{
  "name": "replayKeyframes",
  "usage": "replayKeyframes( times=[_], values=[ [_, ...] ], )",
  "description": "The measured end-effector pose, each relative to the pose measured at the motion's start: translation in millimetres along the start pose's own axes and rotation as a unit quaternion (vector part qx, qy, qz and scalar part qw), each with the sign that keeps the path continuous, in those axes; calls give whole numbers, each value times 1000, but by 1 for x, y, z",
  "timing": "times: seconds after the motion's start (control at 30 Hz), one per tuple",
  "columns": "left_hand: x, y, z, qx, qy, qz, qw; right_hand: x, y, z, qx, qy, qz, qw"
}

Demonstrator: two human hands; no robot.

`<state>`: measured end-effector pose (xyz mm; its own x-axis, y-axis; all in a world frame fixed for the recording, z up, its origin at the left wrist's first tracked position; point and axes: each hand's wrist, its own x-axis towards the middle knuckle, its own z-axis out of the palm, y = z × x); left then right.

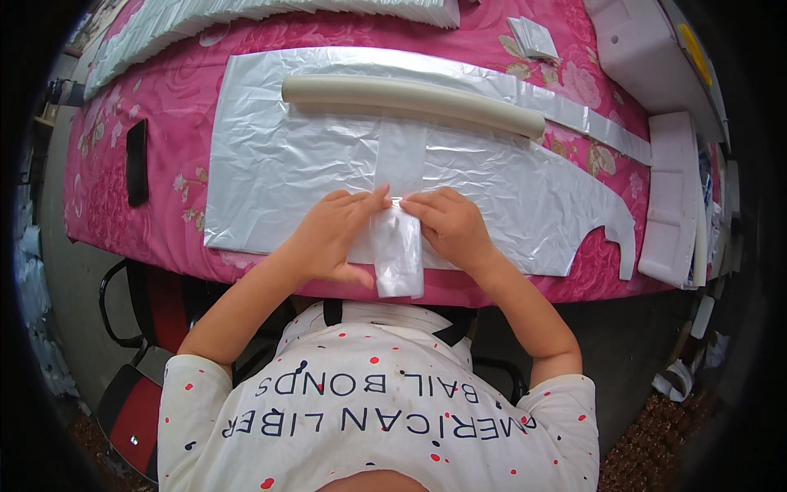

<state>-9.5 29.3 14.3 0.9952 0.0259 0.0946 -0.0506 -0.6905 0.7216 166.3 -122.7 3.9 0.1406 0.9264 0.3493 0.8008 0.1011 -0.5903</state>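
A narrow folded strip of thin plastic film (399, 258) runs toward me down the middle of a large flat white plastic sheet (287, 180). Its near end hangs a little past the sheet's edge. My left hand (338, 231) lies at the strip's left side, fingers stretched to a crosswise fold and thumb spread well away. From the right, my right hand (451, 225) pinches the film at that same fold, its fingertips bent in. Beyond both hands, a long cream-coloured tube (410, 100) rests across the sheet, over the strip's far part.
A pink flowered cloth (98, 197) covers the table. On it are a black phone-like object (137, 164), a long row of folded white plastic pieces (270, 12) and a small folded stack (534, 38). White foam boxes (668, 201) border the right side; a red-and-black chair (135, 410) stands lower left.
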Motion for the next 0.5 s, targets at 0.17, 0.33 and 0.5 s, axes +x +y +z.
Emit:
replayKeyframes(
  times=[0.17, 0.33, 0.5],
  values=[
    [12, -11, -1, -298, 95, -168, 935, 22, 2, -4, 179, -47, 316, 930],
    [21, -3, 8, -40, 246, -77, 965, 46, 17, -10, 249, -133, 450, 847],
    [26, 11, 27, 175, 97, -36, 979, 54, 20, -17, 289, -170, 502, 797]
  ],
)
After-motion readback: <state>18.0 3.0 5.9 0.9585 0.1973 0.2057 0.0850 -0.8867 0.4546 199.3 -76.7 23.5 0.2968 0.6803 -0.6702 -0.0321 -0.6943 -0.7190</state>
